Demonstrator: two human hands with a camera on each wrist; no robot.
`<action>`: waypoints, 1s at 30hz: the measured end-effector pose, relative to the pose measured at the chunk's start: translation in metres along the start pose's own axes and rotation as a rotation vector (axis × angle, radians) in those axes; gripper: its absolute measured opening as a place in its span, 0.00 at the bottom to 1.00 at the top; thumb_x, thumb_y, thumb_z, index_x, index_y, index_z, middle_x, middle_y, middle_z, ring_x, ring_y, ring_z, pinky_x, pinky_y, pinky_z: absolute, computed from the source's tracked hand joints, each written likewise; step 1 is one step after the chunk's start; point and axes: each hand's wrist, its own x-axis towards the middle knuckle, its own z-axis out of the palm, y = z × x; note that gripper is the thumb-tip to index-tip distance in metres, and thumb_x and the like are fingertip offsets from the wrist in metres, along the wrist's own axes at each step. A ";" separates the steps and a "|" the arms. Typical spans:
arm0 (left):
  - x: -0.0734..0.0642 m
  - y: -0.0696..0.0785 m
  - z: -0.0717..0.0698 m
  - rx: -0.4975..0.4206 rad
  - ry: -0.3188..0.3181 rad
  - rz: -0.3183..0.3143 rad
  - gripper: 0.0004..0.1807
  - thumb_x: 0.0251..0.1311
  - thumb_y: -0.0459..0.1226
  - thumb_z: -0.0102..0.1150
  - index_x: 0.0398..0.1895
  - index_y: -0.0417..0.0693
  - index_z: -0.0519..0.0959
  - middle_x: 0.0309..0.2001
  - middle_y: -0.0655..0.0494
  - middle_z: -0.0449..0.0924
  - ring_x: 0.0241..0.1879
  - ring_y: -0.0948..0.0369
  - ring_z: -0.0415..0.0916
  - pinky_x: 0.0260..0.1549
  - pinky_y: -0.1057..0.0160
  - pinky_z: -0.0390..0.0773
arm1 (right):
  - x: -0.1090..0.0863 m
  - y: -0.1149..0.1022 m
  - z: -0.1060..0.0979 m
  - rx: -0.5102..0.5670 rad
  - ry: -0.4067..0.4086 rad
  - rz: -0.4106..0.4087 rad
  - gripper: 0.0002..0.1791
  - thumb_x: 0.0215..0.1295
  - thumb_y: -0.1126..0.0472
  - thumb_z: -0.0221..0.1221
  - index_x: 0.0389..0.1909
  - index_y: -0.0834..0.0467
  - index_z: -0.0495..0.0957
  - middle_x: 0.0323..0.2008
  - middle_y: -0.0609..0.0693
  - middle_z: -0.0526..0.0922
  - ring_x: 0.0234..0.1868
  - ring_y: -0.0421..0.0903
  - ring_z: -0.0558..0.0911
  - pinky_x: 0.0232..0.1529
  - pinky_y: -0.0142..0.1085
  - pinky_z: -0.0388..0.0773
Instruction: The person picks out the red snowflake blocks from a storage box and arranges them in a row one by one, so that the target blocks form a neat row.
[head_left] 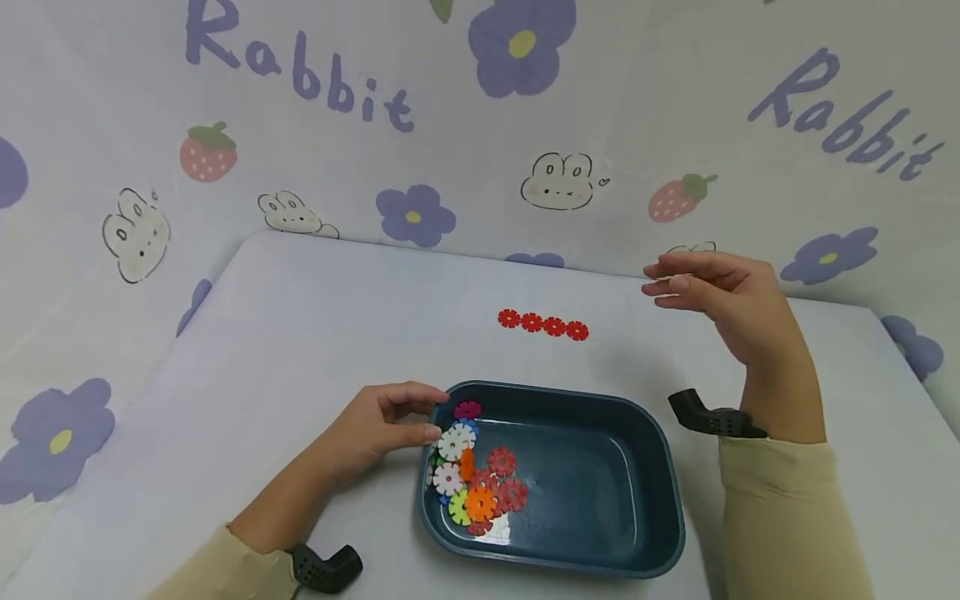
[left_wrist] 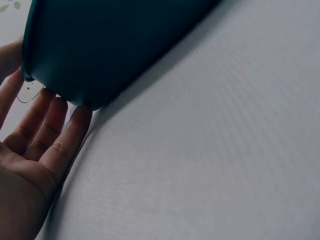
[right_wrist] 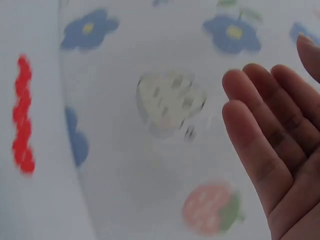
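A dark blue plastic basin (head_left: 585,565) stands at the front of the table, with several flower-shaped plastic discs (head_left: 481,503) heaped at its left end. My left hand (head_left: 386,421) touches the basin's back left corner, thumb and index fingertip at the rim. In the left wrist view, other fingers (left_wrist: 75,135) of that hand rest against the outer wall. Behind the basin lies a row of several joined red discs (head_left: 543,325). Right of that row, my right hand (head_left: 735,296) is raised above the table, fingers nearly straight, holding nothing.
The white table (head_left: 337,308) meets a printed cloth (head_left: 465,150) with rabbits, strawberries and purple flowers at its back edge. Each wrist carries a black camera mount, one at the left (head_left: 327,569) and one at the right (head_left: 716,417).
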 end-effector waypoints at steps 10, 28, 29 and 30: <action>-0.002 0.000 -0.004 -0.012 -0.007 0.024 0.21 0.55 0.41 0.71 0.54 0.53 0.82 0.54 0.54 0.82 0.55 0.55 0.76 0.54 0.59 0.77 | 0.004 -0.038 0.105 -0.270 -0.627 -0.016 0.19 0.61 0.68 0.65 0.54 0.57 0.81 0.46 0.48 0.87 0.43 0.42 0.87 0.45 0.36 0.84; 0.000 0.000 -0.001 -0.019 -0.021 0.028 0.22 0.55 0.42 0.71 0.54 0.55 0.82 0.54 0.56 0.81 0.57 0.55 0.76 0.57 0.54 0.75 | -0.002 0.016 0.169 -0.672 -0.990 0.393 0.21 0.54 0.60 0.72 0.50 0.48 0.84 0.30 0.41 0.80 0.31 0.38 0.77 0.34 0.31 0.79; 0.000 0.000 -0.002 -0.020 -0.022 0.029 0.22 0.55 0.42 0.71 0.54 0.55 0.82 0.54 0.55 0.81 0.57 0.55 0.76 0.58 0.54 0.75 | -0.002 0.017 0.171 -0.694 -0.994 0.393 0.21 0.53 0.61 0.72 0.49 0.47 0.84 0.30 0.42 0.79 0.31 0.39 0.77 0.33 0.31 0.78; 0.000 0.000 -0.002 -0.022 -0.023 0.028 0.22 0.55 0.42 0.71 0.54 0.54 0.82 0.54 0.55 0.81 0.57 0.55 0.76 0.58 0.54 0.75 | -0.003 0.018 0.173 -0.713 -0.999 0.390 0.21 0.53 0.62 0.72 0.49 0.47 0.84 0.31 0.41 0.78 0.32 0.39 0.76 0.33 0.31 0.78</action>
